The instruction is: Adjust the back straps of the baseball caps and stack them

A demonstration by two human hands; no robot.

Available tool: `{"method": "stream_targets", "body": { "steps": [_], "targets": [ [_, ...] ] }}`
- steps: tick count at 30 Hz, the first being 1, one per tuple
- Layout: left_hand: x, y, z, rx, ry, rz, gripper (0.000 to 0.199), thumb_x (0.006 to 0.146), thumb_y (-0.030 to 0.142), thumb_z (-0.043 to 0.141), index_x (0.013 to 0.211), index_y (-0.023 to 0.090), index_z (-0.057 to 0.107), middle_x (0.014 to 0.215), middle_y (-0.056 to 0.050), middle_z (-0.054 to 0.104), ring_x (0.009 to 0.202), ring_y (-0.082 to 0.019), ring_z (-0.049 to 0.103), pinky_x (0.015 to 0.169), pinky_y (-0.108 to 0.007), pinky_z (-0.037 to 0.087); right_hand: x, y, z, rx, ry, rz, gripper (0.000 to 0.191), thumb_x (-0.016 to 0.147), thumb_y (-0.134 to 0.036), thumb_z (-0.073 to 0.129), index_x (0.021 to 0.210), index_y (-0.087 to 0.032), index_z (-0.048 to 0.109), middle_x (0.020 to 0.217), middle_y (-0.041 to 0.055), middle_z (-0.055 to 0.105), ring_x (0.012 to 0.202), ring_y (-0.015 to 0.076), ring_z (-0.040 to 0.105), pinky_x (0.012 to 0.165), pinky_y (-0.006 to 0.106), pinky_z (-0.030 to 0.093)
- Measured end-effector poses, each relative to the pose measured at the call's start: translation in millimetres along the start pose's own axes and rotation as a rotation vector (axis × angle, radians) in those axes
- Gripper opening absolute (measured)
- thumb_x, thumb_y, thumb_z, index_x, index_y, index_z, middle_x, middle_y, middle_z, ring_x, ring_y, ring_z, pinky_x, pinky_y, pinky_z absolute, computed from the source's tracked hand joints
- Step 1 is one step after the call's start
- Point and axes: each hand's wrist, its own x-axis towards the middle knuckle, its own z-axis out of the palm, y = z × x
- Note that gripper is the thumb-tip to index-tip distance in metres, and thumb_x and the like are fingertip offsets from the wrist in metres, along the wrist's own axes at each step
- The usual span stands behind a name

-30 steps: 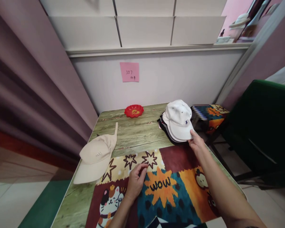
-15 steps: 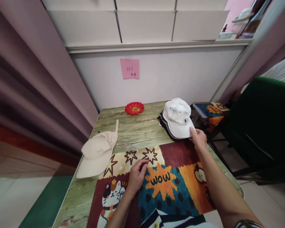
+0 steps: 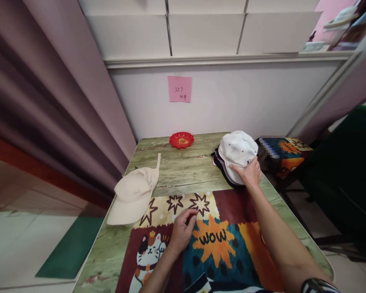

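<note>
A white cap (image 3: 236, 148) tops a stack of caps at the right back of the wooden table, with grey and black brims showing beneath it. My right hand (image 3: 249, 171) lies over the front of the white cap, thumb and fingers spread across it. Resting on the colourful mat (image 3: 234, 205), my left hand (image 3: 183, 228) has loosely curled fingers, thumb apart from them, and nothing in it. A beige cap (image 3: 134, 189) lies at the table's left side, its strap pointing to the back.
A red scalloped dish (image 3: 181, 140) stands at the table's back edge. The wall behind bears a pink note (image 3: 179, 89). A dark green chair (image 3: 338, 179) and a patterned box (image 3: 289, 152) are at the right, a purple curtain (image 3: 79, 101) at the left.
My right hand has moved from the brim's edge up onto the front of the white cap, which is turned and tilted slightly. The view has shifted a little; my left hand stays on the mat.
</note>
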Motion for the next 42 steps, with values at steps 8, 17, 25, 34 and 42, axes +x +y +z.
{"method": "stream_targets", "body": {
  "steps": [8,17,25,34,42],
  "targets": [
    [-3.8,4.3,4.4,-0.021,0.009,-0.002,0.019,0.093,0.032,0.057,0.095,0.021,0.072,0.096,-0.008,0.074,0.092,-0.022,0.068,0.086,-0.036,0.052,-9.6,6.1,5.3,-0.023,0.028,-0.011,0.14,0.057,-0.071,0.08,0.16,-0.002,0.016,0.153,0.0359,0.04,0.141,0.0496,0.039,0.113,0.062,0.032],
    [1.1,-5.5,-28.2,-0.171,0.33,-0.061,0.021,0.084,0.035,0.068,0.095,0.018,0.072,0.094,-0.007,0.073,0.086,-0.021,0.067,0.081,-0.033,0.052,-56.7,8.2,-8.0,0.078,0.263,-0.425,0.109,0.084,-0.064,0.061,0.163,-0.006,0.013,0.163,0.031,0.025,0.154,0.0436,0.019,0.122,0.062,0.01],
    [40.1,-30.1,-192.1,0.28,0.961,-0.241,0.047,0.072,0.033,0.079,0.113,0.019,0.062,0.127,-0.012,0.061,0.116,-0.025,0.059,0.102,-0.035,0.045,-146.2,5.7,31.3,0.278,-0.245,-0.638,0.082,0.089,-0.055,0.056,0.152,-0.006,0.038,0.147,0.0268,0.051,0.137,0.0375,0.049,0.113,0.054,0.04],
    [60.7,-52.5,-236.7,0.007,0.757,-0.534,0.049,0.057,0.047,0.089,0.081,0.02,0.056,0.079,-0.008,0.067,0.073,-0.024,0.061,0.066,-0.033,0.045,-190.4,-38.7,39.4,0.607,-0.693,-0.353,0.064,0.081,-0.057,0.066,0.13,-0.016,0.063,0.13,0.018,0.068,0.113,0.0334,0.068,0.1,0.05,0.052],
    [59.9,-27.2,-222.3,-0.199,0.644,-0.301,0.048,0.052,0.039,0.087,0.077,0.021,0.05,0.071,0.004,0.056,0.065,-0.013,0.052,0.061,-0.023,0.039,-220.5,-79.3,46.1,1.022,-1.133,0.204,0.04,0.075,-0.049,0.082,0.101,-0.021,0.069,0.104,0.0096,0.076,0.1,0.0242,0.074,0.097,0.039,0.058]
  ]
}}
